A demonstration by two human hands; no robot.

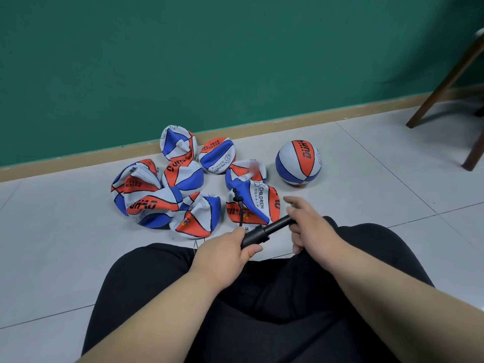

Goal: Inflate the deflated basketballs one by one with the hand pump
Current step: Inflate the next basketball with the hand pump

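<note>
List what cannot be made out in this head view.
- Handle of the pump: head view, covered by the motion-blurred right hand.
- Tip of the hose at the nearest deflated basketball: head view, too small to show whether it is seated.
- Chair: head view, cut off by the right edge.
- Lower pump barrel: head view, inside the left hand.

You sit in a plain room, perhaps a school's: green wall (183,61), tan skirting (78,159), tiled floor (52,244), heaped basketballs (183,176) marked CHILDREN.

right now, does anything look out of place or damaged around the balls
Nothing stands out. The crumpled basketballs by the wall are only deflated; one inflated ball sits apart on the right. The hand pump looks intact.
</note>
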